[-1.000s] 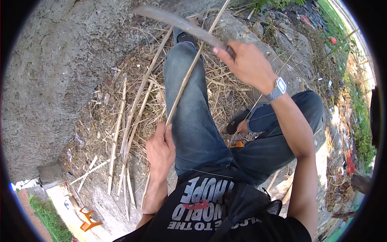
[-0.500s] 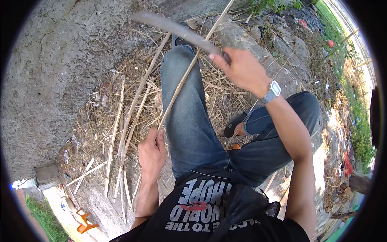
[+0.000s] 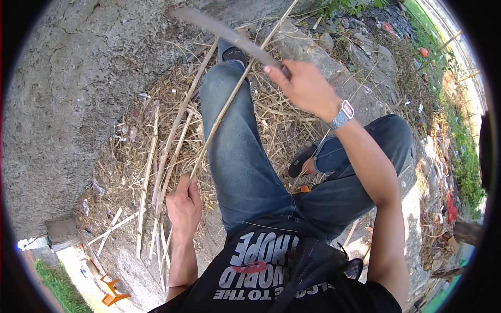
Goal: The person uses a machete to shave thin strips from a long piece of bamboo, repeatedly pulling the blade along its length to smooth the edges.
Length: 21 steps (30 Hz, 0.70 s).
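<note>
My left hand (image 3: 183, 206) is closed around the lower part of a long, thin bamboo strip (image 3: 225, 109). This strip slants up across my bent leg and runs past the top of the view. In my right hand (image 3: 309, 89), with a watch at the wrist, is the handle of a machete (image 3: 229, 37). Its long grey blade points up and left, and near the handle it overlaps the strip just beyond my knee. Slight blur covers the blade tip.
Several bamboo strips (image 3: 148, 180) lie on the ground left of my leg, among dry shavings (image 3: 284, 115). A rough grey rock face (image 3: 57, 104) rises on the left. An orange plastic object (image 3: 111, 290) is at the lower left. Stones and litter lie at the upper right.
My left hand has moved left and slightly down with the bamboo strip. My right hand and the machete have shifted a little left, and my knee has also tilted left.
</note>
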### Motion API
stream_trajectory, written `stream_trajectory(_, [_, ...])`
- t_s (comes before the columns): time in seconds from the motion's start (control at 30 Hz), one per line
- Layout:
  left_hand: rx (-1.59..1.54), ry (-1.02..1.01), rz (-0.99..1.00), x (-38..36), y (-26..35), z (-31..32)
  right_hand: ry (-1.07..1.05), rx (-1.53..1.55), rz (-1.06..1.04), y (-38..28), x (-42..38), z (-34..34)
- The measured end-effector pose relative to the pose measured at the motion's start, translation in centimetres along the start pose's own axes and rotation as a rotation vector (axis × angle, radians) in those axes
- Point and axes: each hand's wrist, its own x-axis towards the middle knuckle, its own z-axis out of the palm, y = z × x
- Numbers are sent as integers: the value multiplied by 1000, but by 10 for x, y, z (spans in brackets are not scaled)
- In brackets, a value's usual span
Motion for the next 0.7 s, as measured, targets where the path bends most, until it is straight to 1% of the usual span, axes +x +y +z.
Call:
stream_trajectory(0.03, [-6,48,30,1,4,3,-164,-12,-6,-29,-17,1])
stream_trajectory(0.07, [-11,100,63,2,5,7,-153,-73,-125,-39,-36,21])
stream_trajectory(0.1, [8,91,54,-1,-2,12,-271,-111,-173,-52,-49,31])
stream_trajectory(0.13, [17,79,66,-3,-5,14,-335,-142,-212,-61,-57,34])
stream_trajectory(0.2, [3,61,-16,-11,-12,19,-187,-182,-197,-50,-53,39])
stream_trajectory(0.23, [5,21,-40,-16,-18,23,-1,-171,-155,-38,-42,38])
stream_trajectory(0.27, [4,21,-43,-17,-18,23,-25,-114,-55,-25,-24,19])
stream_trajectory(0.3, [-42,37,-27,-20,-15,25,66,-45,11,1,-1,12])
stream_trajectory(0.33, [-89,55,-16,-23,-10,27,43,21,77,16,16,-5])
stream_trajectory(0.37, [-130,87,41,-19,-3,29,87,-44,28,15,15,-6])
stream_trajectory(0.4, [-137,99,35,-19,-1,27,141,-109,-22,14,17,-7])
stream_trajectory(0.47, [-84,48,-22,-8,5,20,45,0,9,-1,-3,4])
stream_trajectory(0.5, [-137,9,-39,-4,11,15,-20,47,-31,-12,-16,14])
stream_trajectory(0.53, [-134,-6,-43,-4,16,10,-119,29,-76,-24,-32,26])
stream_trajectory(0.57, [-148,-56,-74,-3,20,5,-219,-54,-141,-38,-46,36])
stream_trajectory(0.6, [-159,-99,-98,1,22,2,-143,-146,-298,-42,-59,50])
stream_trajectory(0.67, [-153,-118,-101,-1,15,-1,-155,-214,-338,-33,-58,55])
stream_trajectory(0.7, [-181,-147,-90,-2,2,-1,-92,-209,-293,-25,-49,50])
